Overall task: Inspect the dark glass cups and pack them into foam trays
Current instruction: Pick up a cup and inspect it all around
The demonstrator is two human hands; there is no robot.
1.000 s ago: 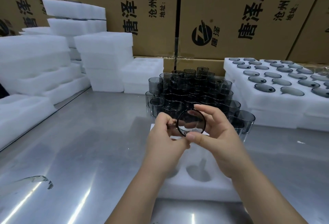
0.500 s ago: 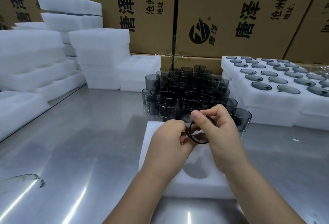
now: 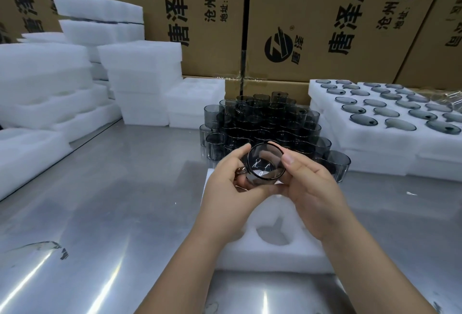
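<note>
Both hands hold one dark glass cup (image 3: 265, 162) above the white foam tray (image 3: 252, 256), its open mouth turned toward me. My left hand (image 3: 227, 188) grips the cup's left side and small handle, fingers curled under it. My right hand (image 3: 312, 188) pinches the right rim with thumb on top. Behind the hands stands a stacked pile of dark glass cups (image 3: 265, 123). The tray below shows an empty round pocket (image 3: 273, 235); my hands hide most of its far part.
A filled foam tray (image 3: 390, 133) with several cups lies at the right. Stacks of empty foam trays (image 3: 145, 81) line the left and back. Printed cardboard boxes (image 3: 312, 21) wall off the rear. The steel table (image 3: 100, 201) stretches left of the hands.
The cup has been turned in my hands: half a second ago its rim was edge-on between the fingers, now its mouth faces me again. Both hands stay over the tray.
</note>
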